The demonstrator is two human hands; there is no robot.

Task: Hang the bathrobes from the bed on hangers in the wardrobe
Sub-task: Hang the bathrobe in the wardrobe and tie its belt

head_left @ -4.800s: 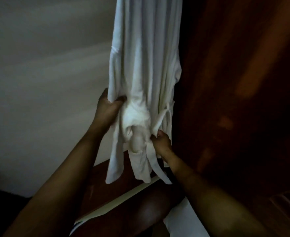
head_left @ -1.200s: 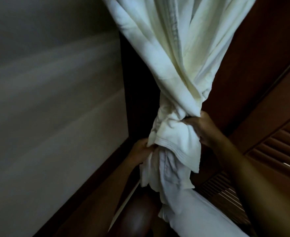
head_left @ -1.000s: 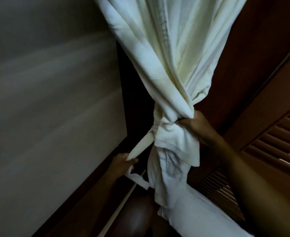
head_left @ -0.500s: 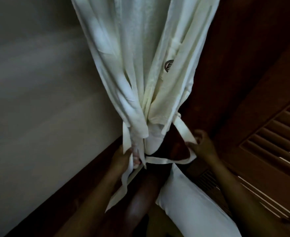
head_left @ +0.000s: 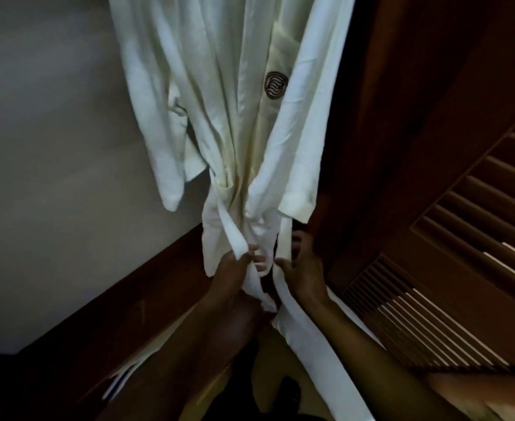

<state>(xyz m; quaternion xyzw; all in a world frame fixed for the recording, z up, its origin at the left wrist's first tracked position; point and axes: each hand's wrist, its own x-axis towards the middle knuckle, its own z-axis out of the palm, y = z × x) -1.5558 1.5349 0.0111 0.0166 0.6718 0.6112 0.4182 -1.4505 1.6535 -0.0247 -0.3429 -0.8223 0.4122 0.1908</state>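
Note:
A white bathrobe (head_left: pixel 219 101) with a round dark logo on its chest hangs from above the frame, in front of the dark wooden wardrobe (head_left: pixel 417 117). Its hanger is out of view. My left hand (head_left: pixel 235 268) grips one end of the robe's white belt (head_left: pixel 283 287) at the robe's lower edge. My right hand (head_left: pixel 301 268) holds the other belt strip, thumb across it, with the fingers reaching up behind the cloth. The belt ends trail down between my forearms.
A pale wall (head_left: pixel 52 147) stands on the left, with a dark wooden skirting (head_left: pixel 146 287) below it. A louvred wooden wardrobe door (head_left: pixel 462 268) stands on the right. A second white cloth (head_left: pixel 326 360) lies low by my right forearm.
The robe's bunched lower part has been let down and now hangs straight. Both hands came together at the belt ends, and the view tilted so the logo shows fully.

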